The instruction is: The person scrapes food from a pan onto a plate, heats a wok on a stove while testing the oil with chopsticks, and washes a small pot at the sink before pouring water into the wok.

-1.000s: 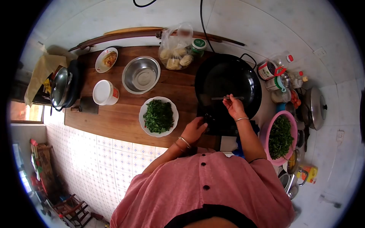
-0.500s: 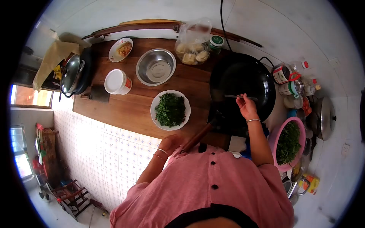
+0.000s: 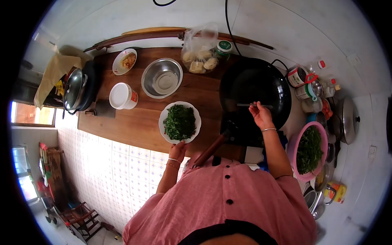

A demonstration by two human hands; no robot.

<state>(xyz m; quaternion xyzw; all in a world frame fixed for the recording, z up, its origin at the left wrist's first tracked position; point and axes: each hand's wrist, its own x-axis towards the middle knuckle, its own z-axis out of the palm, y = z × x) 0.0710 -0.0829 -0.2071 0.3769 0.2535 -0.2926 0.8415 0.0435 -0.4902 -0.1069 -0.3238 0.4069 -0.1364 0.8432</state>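
Note:
At the near rim of a white plate [image 3: 197,130], my left hand [image 3: 178,151] is closed on the edge. Chopped green leaves [image 3: 179,122] are heaped on that plate, which rests on the wooden counter. My right hand [image 3: 261,116] is closed around slim, pale chopsticks [image 3: 243,105], held level over the black wok [image 3: 255,83]. Whether there is one stick or a pair is hard to make out. The wok's brown wooden handle [image 3: 210,150] points back towards my body, just right of the plate. The wok's dark inside has a shiny sheen.
A steel bowl [image 3: 162,78], a white tub [image 3: 123,96], a small dish of food [image 3: 124,61] and a bag of pale buns [image 3: 199,51] stand on the counter [image 3: 134,130]. A pink basin of greens [image 3: 309,151] and several jars sit to the right.
My left hand has moved up from beside my waist and taken hold of the plate's near rim. My right hand stays over the wok with the chopsticks. The view has shifted slightly.

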